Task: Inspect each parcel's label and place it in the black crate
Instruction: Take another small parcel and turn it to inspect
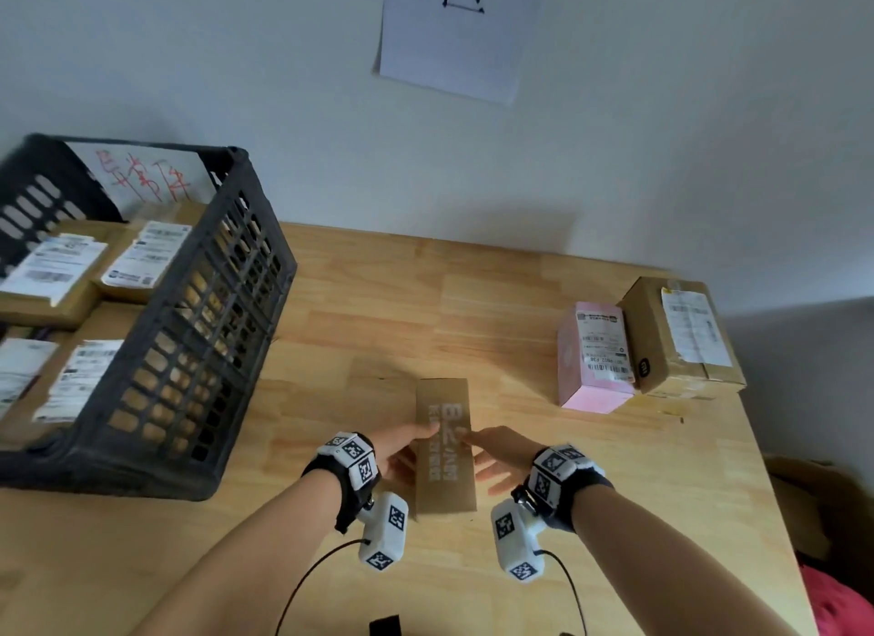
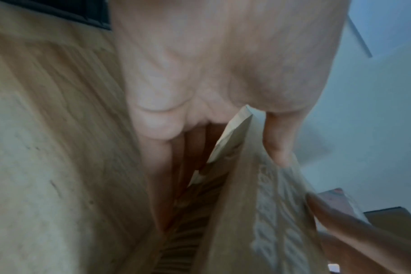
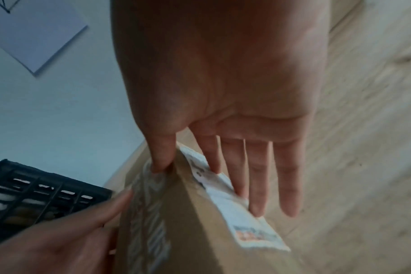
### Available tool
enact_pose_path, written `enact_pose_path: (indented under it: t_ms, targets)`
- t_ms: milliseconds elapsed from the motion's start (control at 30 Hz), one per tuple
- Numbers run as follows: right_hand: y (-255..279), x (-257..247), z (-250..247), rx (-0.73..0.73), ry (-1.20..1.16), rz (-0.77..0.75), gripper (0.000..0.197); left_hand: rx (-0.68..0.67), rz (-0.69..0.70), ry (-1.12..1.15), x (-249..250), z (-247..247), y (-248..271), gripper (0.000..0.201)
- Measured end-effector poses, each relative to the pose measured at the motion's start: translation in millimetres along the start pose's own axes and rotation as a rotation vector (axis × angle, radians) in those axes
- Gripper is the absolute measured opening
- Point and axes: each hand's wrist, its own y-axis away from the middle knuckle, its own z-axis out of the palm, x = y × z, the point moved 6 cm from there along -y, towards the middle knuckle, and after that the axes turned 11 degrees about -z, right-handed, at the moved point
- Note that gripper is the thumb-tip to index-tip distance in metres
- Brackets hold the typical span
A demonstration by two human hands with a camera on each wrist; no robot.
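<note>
A long brown cardboard parcel (image 1: 445, 451) with white print on its upper face hangs just above the table, held between both hands. My left hand (image 1: 410, 445) pinches its left edge, thumb (image 2: 278, 146) on top and fingers beneath. My right hand (image 1: 493, 452) pinches the right edge, thumb (image 3: 162, 157) on the printed face and straight fingers (image 3: 258, 185) along the side that carries a white label (image 3: 239, 207). The black crate (image 1: 189, 361) stands at the table's left and holds several labelled brown parcels (image 1: 56, 276).
A pink labelled box (image 1: 593, 356) and a brown labelled box (image 1: 681, 337) stand side by side at the table's (image 1: 425, 304) far right. A sheet of paper (image 1: 454, 30) hangs on the wall behind. The table's right edge is close to the boxes.
</note>
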Motion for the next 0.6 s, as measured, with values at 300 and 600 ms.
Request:
enact_pose_path:
  t_ms: [300,600]
  targets:
    - [16,-40,-30,0.164,-0.257,-0.152,0.045,-0.043,0.313,0.181,30,-22,43,0.074]
    - [22,-80,-52,0.332,-0.367,-0.328,0.040,-0.083,0.394,0.318,55,-28,68,0.088]
